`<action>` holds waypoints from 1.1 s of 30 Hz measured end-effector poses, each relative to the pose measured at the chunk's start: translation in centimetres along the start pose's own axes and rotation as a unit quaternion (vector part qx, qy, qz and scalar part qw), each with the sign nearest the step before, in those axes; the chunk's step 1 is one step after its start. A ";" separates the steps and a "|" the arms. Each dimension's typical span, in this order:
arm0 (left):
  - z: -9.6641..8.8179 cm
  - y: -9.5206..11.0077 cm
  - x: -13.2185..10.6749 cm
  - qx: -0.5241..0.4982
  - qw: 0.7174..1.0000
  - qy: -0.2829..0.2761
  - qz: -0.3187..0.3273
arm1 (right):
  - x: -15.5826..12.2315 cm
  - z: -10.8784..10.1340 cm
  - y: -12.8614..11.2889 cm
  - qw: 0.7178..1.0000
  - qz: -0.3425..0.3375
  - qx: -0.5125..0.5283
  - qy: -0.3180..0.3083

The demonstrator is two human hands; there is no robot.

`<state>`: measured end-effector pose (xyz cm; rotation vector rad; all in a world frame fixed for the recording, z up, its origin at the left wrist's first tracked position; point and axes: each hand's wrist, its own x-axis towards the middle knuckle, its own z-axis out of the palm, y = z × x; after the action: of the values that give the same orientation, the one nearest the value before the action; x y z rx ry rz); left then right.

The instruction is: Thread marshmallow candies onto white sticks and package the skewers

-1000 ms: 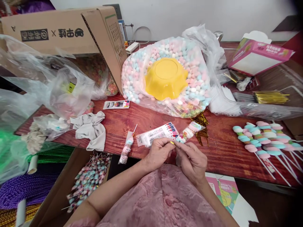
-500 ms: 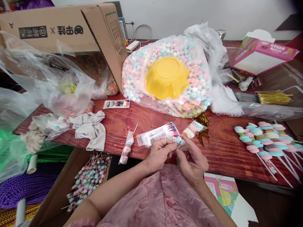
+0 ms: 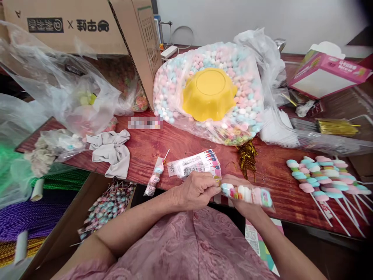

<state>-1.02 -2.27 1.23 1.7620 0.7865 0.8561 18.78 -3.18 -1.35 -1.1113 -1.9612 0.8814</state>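
Note:
My left hand (image 3: 195, 190) is closed in a pinch at the end of a clear-wrapped marshmallow skewer (image 3: 247, 194). My right hand (image 3: 241, 200) lies under that skewer and holds it level, pointing right, over the table's front edge. Its fingers are mostly hidden by the wrapper. A stack of printed clear bags (image 3: 195, 165) lies just beyond my left hand. A bundle of gold twist ties (image 3: 247, 157) sits behind my right hand.
A yellow bowl (image 3: 208, 93) lies upside down on a big bag of pastel marshmallows (image 3: 247, 77). Unwrapped skewers (image 3: 323, 175) lie right. One wrapped skewer (image 3: 155, 177), a grey cloth (image 3: 112, 153), a cardboard box (image 3: 87, 27) and plastic bags stand left. A floor box holds several wrapped skewers (image 3: 109, 204).
The wrapped skewer has swung from pointing up and away to lying level to the right, nearer my body. The camera has tipped down slightly.

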 end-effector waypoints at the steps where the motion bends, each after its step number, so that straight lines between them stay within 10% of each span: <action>1: -0.2 0.1 0.0 -0.041 0.998 -0.027 -0.033 | 0.0 -0.6 -0.3 0.998 -0.056 -0.029 -0.013; 6: -0.8 0.3 0.2 -0.304 0.896 -0.159 -0.283 | -0.3 -2.9 -2.7 0.922 -0.344 -0.175 -0.033; 12: 0.1 -0.8 0.2 -0.402 0.793 -0.255 -0.379 | -0.6 -3.6 -4.1 0.890 -0.406 -0.201 -0.061; 19: -0.4 -1.7 0.0 -0.435 0.793 -0.232 -0.358 | 0.5 -4.9 -2.9 0.925 -0.337 -0.151 -0.089; 29: 0.2 -1.8 -0.3 -0.457 0.746 -0.332 -0.353 | 2.4 -2.6 -3.9 0.906 -0.383 -0.004 -0.182; 33: -1.4 -1.9 0.2 -0.383 0.786 -0.361 -0.323 | 1.2 -2.0 -4.0 0.916 -0.368 -0.019 -0.158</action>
<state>-2.35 -0.86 -0.21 0.8385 0.3657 -0.0416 18.32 -3.34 3.26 -0.1777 -2.4036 0.6191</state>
